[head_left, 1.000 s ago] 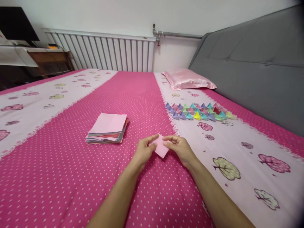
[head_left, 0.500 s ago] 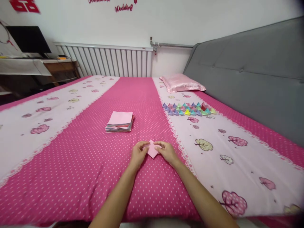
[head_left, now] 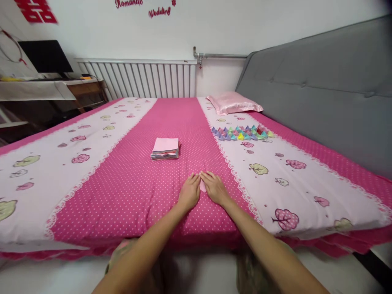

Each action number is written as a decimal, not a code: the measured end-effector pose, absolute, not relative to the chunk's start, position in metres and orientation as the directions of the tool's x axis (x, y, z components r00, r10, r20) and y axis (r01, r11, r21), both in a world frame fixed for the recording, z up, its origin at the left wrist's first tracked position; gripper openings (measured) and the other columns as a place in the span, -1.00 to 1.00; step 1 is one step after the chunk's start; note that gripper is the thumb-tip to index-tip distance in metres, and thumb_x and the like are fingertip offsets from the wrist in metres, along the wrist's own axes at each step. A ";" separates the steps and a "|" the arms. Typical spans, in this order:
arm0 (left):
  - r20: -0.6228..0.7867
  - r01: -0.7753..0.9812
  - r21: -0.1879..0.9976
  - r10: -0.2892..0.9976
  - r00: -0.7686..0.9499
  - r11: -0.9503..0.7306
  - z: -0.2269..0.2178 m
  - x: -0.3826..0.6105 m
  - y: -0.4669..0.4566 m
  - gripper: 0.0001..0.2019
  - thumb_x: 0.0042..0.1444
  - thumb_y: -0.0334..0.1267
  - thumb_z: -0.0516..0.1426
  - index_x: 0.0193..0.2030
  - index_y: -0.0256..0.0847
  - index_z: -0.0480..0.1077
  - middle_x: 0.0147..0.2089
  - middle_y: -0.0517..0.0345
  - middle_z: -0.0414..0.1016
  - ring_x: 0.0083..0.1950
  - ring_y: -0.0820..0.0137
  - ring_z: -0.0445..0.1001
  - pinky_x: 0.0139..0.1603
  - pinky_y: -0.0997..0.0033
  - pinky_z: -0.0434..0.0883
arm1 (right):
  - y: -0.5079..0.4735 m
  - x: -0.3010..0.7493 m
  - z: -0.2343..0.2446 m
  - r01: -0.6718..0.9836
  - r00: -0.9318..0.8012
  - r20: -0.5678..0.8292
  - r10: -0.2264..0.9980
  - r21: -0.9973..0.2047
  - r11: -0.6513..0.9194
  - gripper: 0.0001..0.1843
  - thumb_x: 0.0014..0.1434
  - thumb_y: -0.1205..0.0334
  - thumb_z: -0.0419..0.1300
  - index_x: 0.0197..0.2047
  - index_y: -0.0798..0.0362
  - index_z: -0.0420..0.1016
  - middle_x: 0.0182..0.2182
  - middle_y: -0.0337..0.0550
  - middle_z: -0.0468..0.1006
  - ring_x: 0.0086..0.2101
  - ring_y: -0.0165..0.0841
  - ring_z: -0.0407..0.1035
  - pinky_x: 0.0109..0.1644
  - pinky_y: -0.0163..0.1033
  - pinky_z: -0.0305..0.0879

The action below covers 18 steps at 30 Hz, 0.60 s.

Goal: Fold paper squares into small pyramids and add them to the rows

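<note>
My left hand and my right hand lie flat side by side on the pink dotted bedspread, fingers stretched out. They press down on a small pink folded paper, of which only a sliver shows between them. A stack of coloured paper squares with a pink sheet on top lies beyond my left hand. Rows of small folded paper shapes in several colours sit further off to the right.
A pink satin pillow lies by the grey padded headboard. A white radiator runs along the far wall. A desk with a dark monitor stands at the left. The bed's near edge is just below my wrists.
The view has pulled back from the bed. My hands went from pinching the pink paper at its edges to lying flat on top of it.
</note>
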<state>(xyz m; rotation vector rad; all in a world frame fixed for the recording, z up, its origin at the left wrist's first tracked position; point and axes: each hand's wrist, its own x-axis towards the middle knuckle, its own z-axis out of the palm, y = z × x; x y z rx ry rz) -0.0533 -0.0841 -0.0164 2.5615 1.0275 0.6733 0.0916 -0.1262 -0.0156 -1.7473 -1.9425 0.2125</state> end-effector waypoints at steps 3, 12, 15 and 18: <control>0.267 0.625 0.298 0.691 0.671 -0.722 -0.017 -0.054 -0.086 -0.54 0.19 -0.29 -0.15 0.19 -0.43 0.19 0.23 -0.17 0.20 0.30 0.20 0.06 0.28 0.05 0.02 | -0.123 0.092 -0.018 0.919 -0.101 0.220 0.970 -0.353 0.175 -0.49 0.27 0.24 -0.22 0.27 0.03 0.05 0.22 -0.18 0.16 0.23 -0.30 -0.08 0.27 -0.05 -0.15; 0.224 0.682 0.191 0.708 0.670 -0.706 -0.018 -0.051 -0.088 -0.49 0.19 -0.25 -0.19 0.23 -0.50 0.10 0.29 -0.20 0.08 0.33 0.19 -0.01 0.30 0.09 -0.04 | -0.115 0.091 -0.022 0.939 -0.097 0.117 0.988 -0.317 0.130 -0.43 0.29 0.05 -0.34 0.32 0.02 -0.14 0.30 -0.25 -0.07 0.28 -0.27 -0.28 0.30 -0.01 -0.31; 0.199 0.693 0.204 0.723 0.662 -0.691 -0.017 -0.049 -0.089 -0.47 0.18 -0.26 -0.19 0.23 -0.52 0.09 0.29 -0.21 0.05 0.34 0.19 -0.04 0.31 0.11 -0.06 | -0.115 0.091 -0.023 0.943 -0.092 0.115 0.989 -0.309 0.124 -0.43 0.29 0.06 -0.33 0.32 0.00 -0.15 0.30 -0.25 -0.09 0.28 -0.27 -0.29 0.30 0.00 -0.31; 0.180 0.701 0.210 0.732 0.657 -0.681 -0.015 -0.048 -0.090 -0.47 0.18 -0.26 -0.20 0.24 -0.51 0.07 0.30 -0.20 0.04 0.34 0.19 -0.05 0.31 0.11 -0.08 | -0.115 0.091 -0.023 0.943 -0.098 0.122 0.988 -0.305 0.131 -0.43 0.28 0.08 -0.31 0.32 0.01 -0.14 0.30 -0.26 -0.08 0.28 -0.27 -0.29 0.30 -0.01 -0.32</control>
